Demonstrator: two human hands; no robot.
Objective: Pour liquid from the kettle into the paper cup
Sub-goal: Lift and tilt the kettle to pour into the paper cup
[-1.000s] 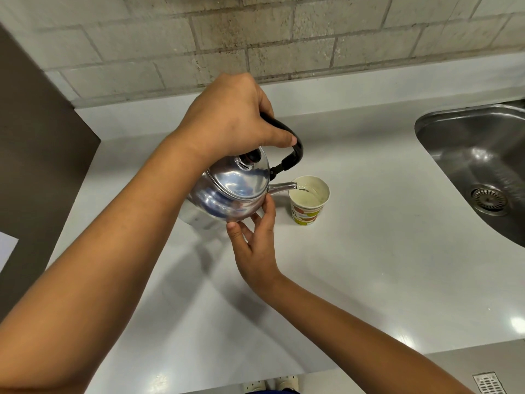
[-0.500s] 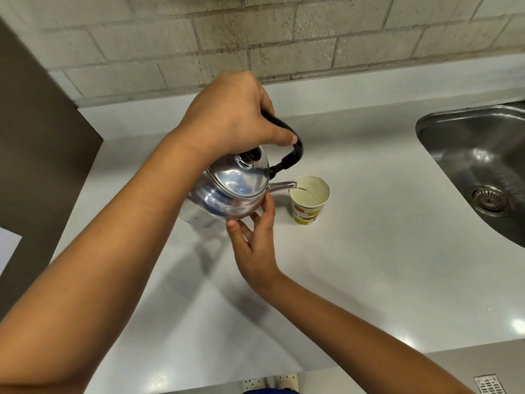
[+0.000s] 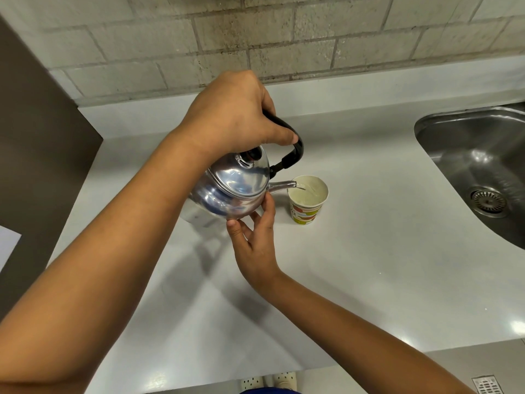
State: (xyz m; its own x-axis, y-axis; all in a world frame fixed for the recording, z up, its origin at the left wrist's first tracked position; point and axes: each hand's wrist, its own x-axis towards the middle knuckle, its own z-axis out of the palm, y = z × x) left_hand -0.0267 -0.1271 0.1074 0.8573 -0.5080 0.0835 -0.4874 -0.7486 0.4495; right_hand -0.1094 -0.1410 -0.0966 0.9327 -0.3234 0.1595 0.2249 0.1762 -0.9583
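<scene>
While I look down through the head camera, I see a pale grey counter [image 3: 369, 280] running from a dark brown panel [image 3: 34, 166] on the left to a steel sink [image 3: 483, 166] on the right, its round drain [image 3: 488, 201] showing near the frame edge. Behind the counter stands a low pale ledge, and above it a wall [image 3: 284, 38] of light, rough brick-shaped tiles. Ceiling lights glint off the counter near its front edge. I count one kettle [image 3: 233, 191], one paper cup [image 3: 307, 199], one sink and two hands. My left hand [image 3: 235, 115] is wrapped tight around the kettle's black handle [image 3: 292, 155], fingers curled under and thumb lying along the top, holding the shiny metal kettle lifted off the counter and tilted to the right. Its lid, with a black knob [image 3: 251, 157], sits in place. My right hand [image 3: 255, 240] is spread, not closed around anything, its fingertips [image 3: 268, 200] touching the kettle's lower side just beneath the spout [image 3: 281, 185]. The spout tip hangs over the cup's left rim, and a thin clear stream falls from it into the cup. The cup stands upright on the counter just right of the kettle, well apart from the sink; it is white inside with red, orange and green print outside, and pale liquid shows in it. At the bottom edge I make out a floor drain [image 3: 487, 385].
</scene>
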